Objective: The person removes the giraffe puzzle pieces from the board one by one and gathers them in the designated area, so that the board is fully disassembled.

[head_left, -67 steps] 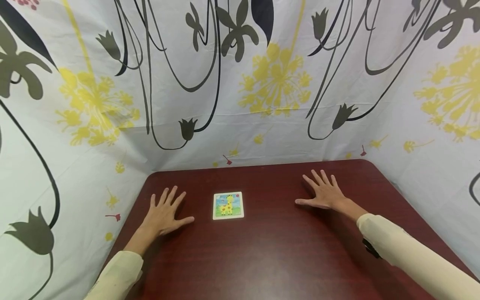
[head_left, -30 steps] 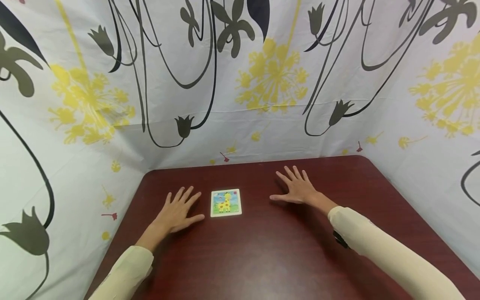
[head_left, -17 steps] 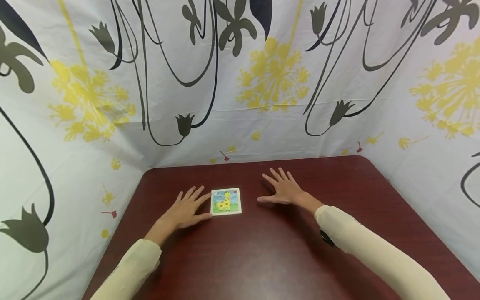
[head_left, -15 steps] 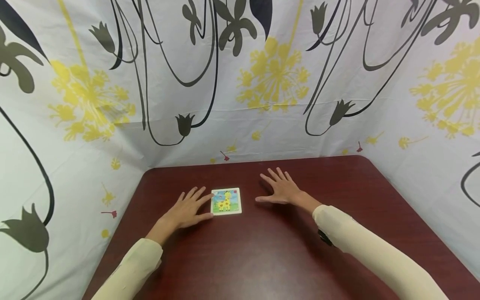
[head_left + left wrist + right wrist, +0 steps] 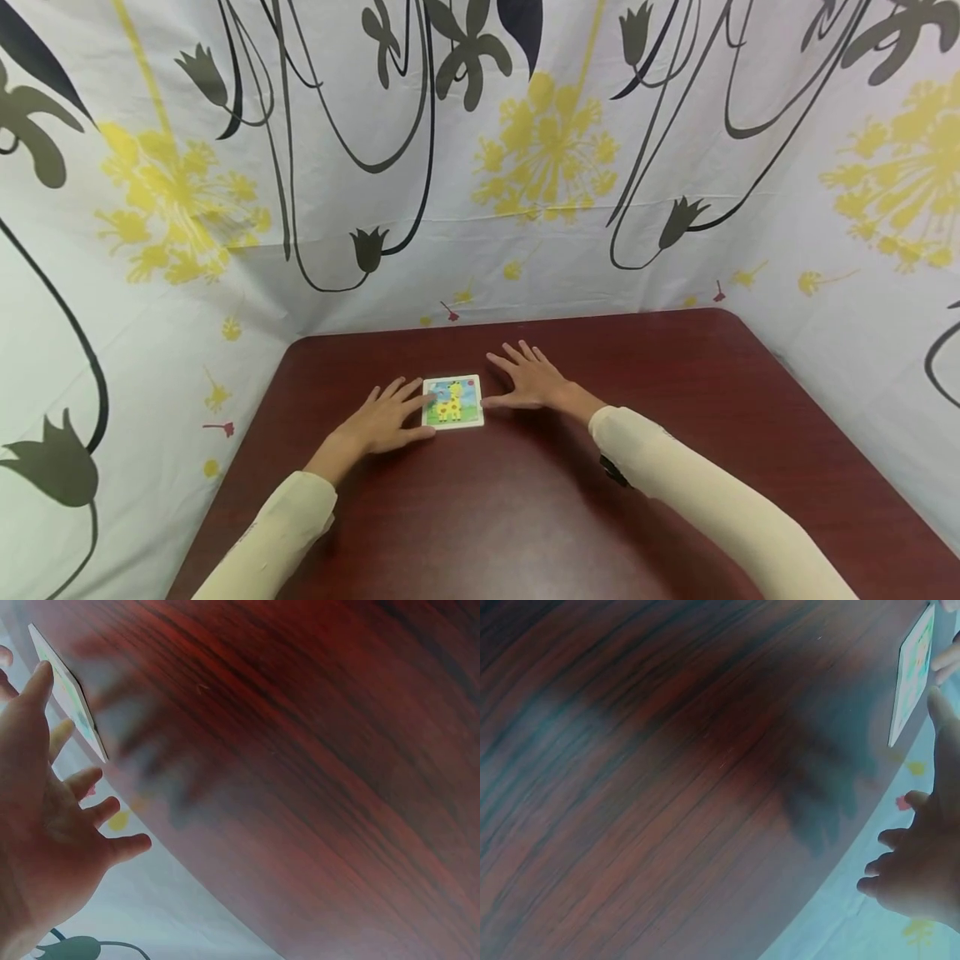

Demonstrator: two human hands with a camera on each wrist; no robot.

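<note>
A square white-edged tile (image 5: 453,402) with a giraffe picture lies flat on the dark red table, towards its far side. At its left edge, the left hand (image 5: 375,423) has its fingers spread, with the thumb and index fingertips over the tile's border in the head view. The right hand (image 5: 529,385) is spread on the other side, its thumb tip at the tile's right edge. Both wrist views show the tile (image 5: 71,690) (image 5: 913,675) beside the hands (image 5: 52,817) (image 5: 930,847). Whether any fingertip touches the tile, I cannot tell.
The glossy table (image 5: 480,517) has rounded far corners. A white cloth (image 5: 450,192) with grey, yellow and red plant prints hangs behind it and along both sides. Cream sleeves (image 5: 277,533) (image 5: 697,483) cover both forearms, and something black sits by the right cuff.
Both hands have moved inward, the right one further leftwards, from well apart to either side of the tile. The tile stays in place on the table.
</note>
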